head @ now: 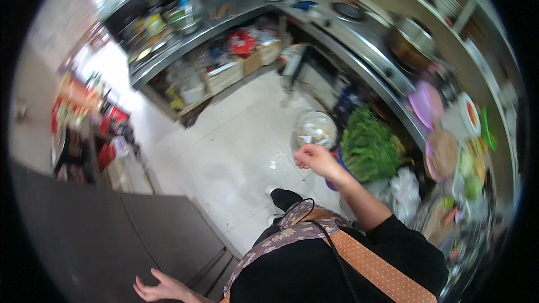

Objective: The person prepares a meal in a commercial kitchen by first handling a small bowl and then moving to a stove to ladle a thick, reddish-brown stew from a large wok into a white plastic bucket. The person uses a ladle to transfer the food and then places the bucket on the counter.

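Observation:
My left hand [158, 288] hangs at the lower left with its fingers apart and nothing in it. It is nearest to a large dark grey cabinet, probably a refrigerator [84, 227]; whether it touches the front I cannot tell. My right hand [316, 158] is held out before my body, its fingers curled in, and no object shows in it. Just beyond that hand in the view lies a round basin [316, 128] with pale, shiny contents, low by the floor. To its right is a big heap of green leafy vegetables [370, 147]. A white plastic bag [405, 193] sits beside the heap.
A steel counter [248, 6] bends round the far side and right. It bears a large pot [410, 44], a pink-purple plastic basin [427, 103] and a lidded white tub [461, 118]. Boxes [227, 78] fill its lower shelf. Pale floor tiles [236, 147] look wet in places.

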`<move>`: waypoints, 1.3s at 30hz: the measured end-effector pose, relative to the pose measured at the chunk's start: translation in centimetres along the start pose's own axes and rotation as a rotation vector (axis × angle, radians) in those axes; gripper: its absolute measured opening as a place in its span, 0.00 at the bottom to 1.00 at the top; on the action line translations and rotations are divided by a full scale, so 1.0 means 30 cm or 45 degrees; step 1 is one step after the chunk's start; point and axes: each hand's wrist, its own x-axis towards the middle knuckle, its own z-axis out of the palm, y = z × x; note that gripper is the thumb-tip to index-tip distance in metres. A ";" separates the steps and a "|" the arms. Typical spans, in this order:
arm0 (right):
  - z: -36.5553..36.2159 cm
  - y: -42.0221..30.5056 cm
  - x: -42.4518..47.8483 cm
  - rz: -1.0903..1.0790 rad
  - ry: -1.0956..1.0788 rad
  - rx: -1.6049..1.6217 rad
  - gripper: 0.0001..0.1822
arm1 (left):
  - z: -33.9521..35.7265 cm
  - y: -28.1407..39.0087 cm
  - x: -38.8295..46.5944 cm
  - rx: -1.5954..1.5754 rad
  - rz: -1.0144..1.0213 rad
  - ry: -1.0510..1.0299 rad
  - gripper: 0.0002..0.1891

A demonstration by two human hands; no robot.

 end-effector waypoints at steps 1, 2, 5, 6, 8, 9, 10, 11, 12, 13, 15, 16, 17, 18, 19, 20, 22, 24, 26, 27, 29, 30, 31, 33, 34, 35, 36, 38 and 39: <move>-0.079 0.002 -0.095 0.063 0.184 0.055 0.11 | 0.100 0.025 -0.009 -0.292 0.023 -0.107 0.23; -0.158 0.009 -0.169 0.060 0.303 0.085 0.10 | 0.138 0.111 -0.008 -0.404 0.038 -0.168 0.22; -0.400 0.060 -0.372 0.079 0.670 0.249 0.09 | 0.192 0.390 -0.025 -0.732 0.084 -0.352 0.20; -0.461 0.071 -0.446 0.034 0.797 0.307 0.09 | 0.212 0.461 -0.036 -0.832 0.091 -0.412 0.19; -0.582 0.126 -0.580 0.000 1.037 0.363 0.10 | 0.240 0.590 -0.071 -0.992 0.212 -0.502 0.17; -0.637 0.146 -0.641 0.003 1.154 0.373 0.11 | 0.226 0.674 -0.089 -1.091 0.227 -0.590 0.17; -0.691 0.168 -0.694 -0.005 1.234 0.373 0.11 | 0.184 0.770 -0.116 -1.210 0.188 -0.729 0.16; -0.747 0.186 -0.744 -0.014 1.310 0.369 0.11 | 0.157 0.845 -0.148 -1.286 0.220 -0.796 0.16; -0.796 0.202 -0.793 -0.014 1.396 0.369 0.11 | 0.138 0.925 -0.185 -1.365 0.265 -0.873 0.15; -0.849 0.217 -0.822 -0.011 1.421 0.366 0.11 | 0.105 1.003 -0.226 -1.437 0.302 -0.945 0.15; -0.975 0.238 -0.864 -0.012 1.461 0.355 0.11 | 0.027 1.153 -0.301 -1.515 0.309 -1.103 0.13; -1.043 0.252 -0.882 0.001 1.490 0.355 0.11 | 0.008 1.223 -0.347 -1.575 0.307 -1.172 0.13; -1.125 0.274 -0.905 0.018 1.513 0.351 0.11 | -0.012 1.291 -0.388 -1.631 0.302 -1.241 0.12; -1.223 0.298 -0.927 0.036 1.528 0.346 0.11 | -0.039 1.360 -0.421 -1.670 0.310 -1.309 0.11; -1.310 0.308 -0.942 0.064 1.546 0.341 0.11 | -0.069 1.433 -0.460 -1.690 0.386 -1.350 0.11; -1.408 0.301 -0.954 0.060 1.639 0.337 0.10 | -0.101 1.502 -0.499 -1.706 0.461 -1.388 0.11; -1.640 0.322 -0.956 -0.064 1.807 0.330 0.12 | -0.170 1.620 -0.567 -1.740 0.642 -1.439 0.11; -1.940 0.409 -0.977 -0.172 1.691 0.628 0.12 | -0.229 1.716 -0.631 -1.732 0.739 -1.507 0.11; -2.171 0.416 -0.945 -0.131 1.796 0.775 0.13 | -0.282 1.786 -0.683 -1.650 0.833 -1.556 0.11; -2.318 0.464 -0.967 -0.017 1.796 0.697 0.15 | -0.313 1.823 -0.703 -1.596 0.904 -1.583 0.10; -2.527 0.521 -0.948 0.123 1.915 0.699 0.22 | -0.364 1.872 -0.739 -1.471 1.018 -1.614 0.10; -2.596 0.510 -0.918 0.152 2.045 0.780 0.26 | -0.379 1.886 -0.758 -1.444 1.010 -1.621 0.10; -2.647 0.507 -0.892 0.185 2.174 0.861 0.31 | -0.388 1.897 -0.774 -1.436 1.005 -1.638 0.10; -2.714 0.523 -0.861 0.144 2.089 0.953 0.38 | -0.398 1.908 -0.798 -1.425 0.998 -1.673 0.10; -2.740 0.535 -0.854 0.122 2.049 0.998 0.43 | -0.405 1.911 -0.803 -1.370 0.988 -1.672 0.11; -2.764 0.546 -0.853 0.141 1.991 1.090 0.43 | -0.413 1.919 -0.805 -1.324 1.003 -1.673 0.11; -2.783 0.542 -0.859 0.159 1.933 1.171 0.43 | -0.420 1.924 -0.809 -1.282 1.011 -1.680 0.12; -2.820 0.570 -0.856 0.173 1.914 1.255 0.41 | -0.431 1.939 -0.812 -1.217 1.035 -1.696 0.12; -2.824 0.562 -0.850 0.169 1.938 1.229 0.40 | -0.438 1.946 -0.814 -1.223 1.039 -1.698 0.12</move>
